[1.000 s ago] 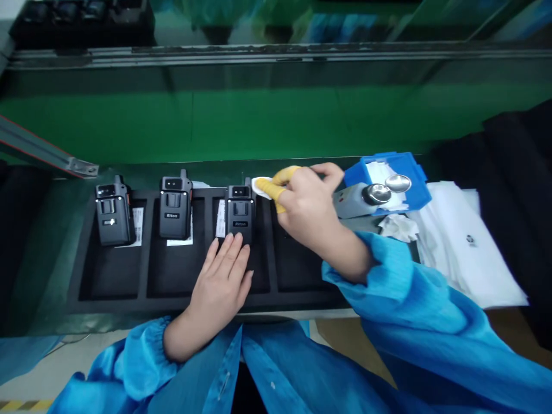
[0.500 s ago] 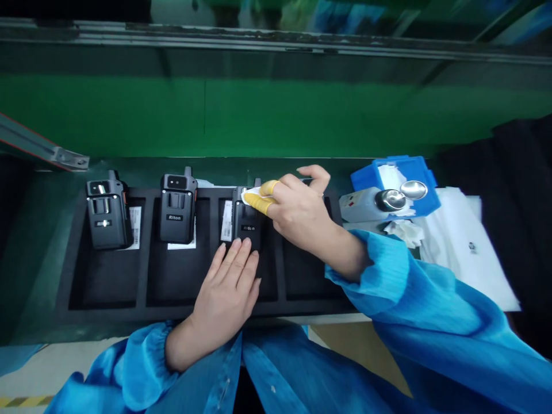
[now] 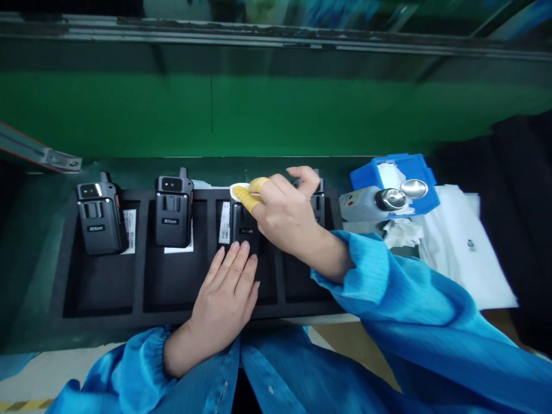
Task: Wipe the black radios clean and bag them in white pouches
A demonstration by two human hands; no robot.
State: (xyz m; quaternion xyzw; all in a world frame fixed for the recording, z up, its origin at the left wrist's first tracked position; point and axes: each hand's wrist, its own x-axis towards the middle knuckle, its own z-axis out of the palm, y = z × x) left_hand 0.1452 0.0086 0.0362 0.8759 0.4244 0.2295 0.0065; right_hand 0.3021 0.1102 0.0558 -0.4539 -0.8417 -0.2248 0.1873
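A black device marked Riton [image 3: 245, 230] lies in the third compartment of the black foam tray [image 3: 140, 253], beside a white label [image 3: 225, 222]. The fingertips of my left hand [image 3: 228, 293] rest flat on its lower end. My right hand [image 3: 287, 213], with yellow covers on thumb and forefinger, pinches a white wipe [image 3: 238, 191] against the device's top end. Two more such devices, one at the far left [image 3: 101, 224] and one beside it [image 3: 173, 213], lie on the tray. Behind my right hand another device [image 3: 319, 207] is partly hidden.
On the right are a blue bin [image 3: 409, 164], a clear bottle with a metal top [image 3: 360, 204], a crumpled tissue [image 3: 403, 233] and white cloths or bags [image 3: 470, 264]. A green panel [image 3: 276, 115] stands behind the tray. A metal bracket [image 3: 56, 158] reaches in from the left.
My right hand has moved left with the wipe, across the device's top end. The device at the right now shows more. My left hand has stayed nearly in place.
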